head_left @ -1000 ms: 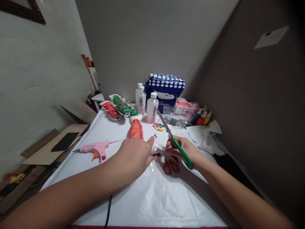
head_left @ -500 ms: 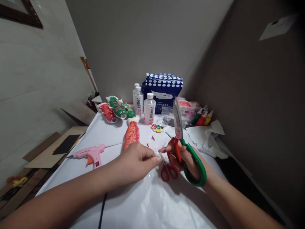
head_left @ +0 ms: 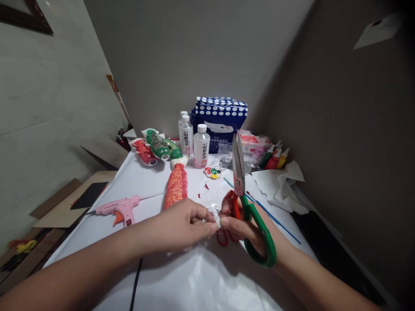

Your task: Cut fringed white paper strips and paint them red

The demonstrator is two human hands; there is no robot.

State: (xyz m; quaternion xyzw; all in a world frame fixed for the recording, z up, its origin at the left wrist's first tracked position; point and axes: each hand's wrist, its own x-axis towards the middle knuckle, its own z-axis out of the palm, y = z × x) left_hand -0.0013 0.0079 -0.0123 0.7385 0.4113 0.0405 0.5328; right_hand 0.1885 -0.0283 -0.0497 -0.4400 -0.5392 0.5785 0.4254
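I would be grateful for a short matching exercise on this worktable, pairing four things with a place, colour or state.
1. Large scissors
2. Glue gun
3. Paint palette
4. Big package

A. Pink, with an orange trigger
B. Dark blue, with white dots
C. Held in the right hand
D. Dabbed with red, green and yellow

Pairs: 1-C, 2-A, 3-D, 4-B

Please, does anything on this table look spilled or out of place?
I see no clear spill. Small red scraps lie loose beyond the left hand, like stray offcuts, and the white sheets at right look crumpled and untidy.
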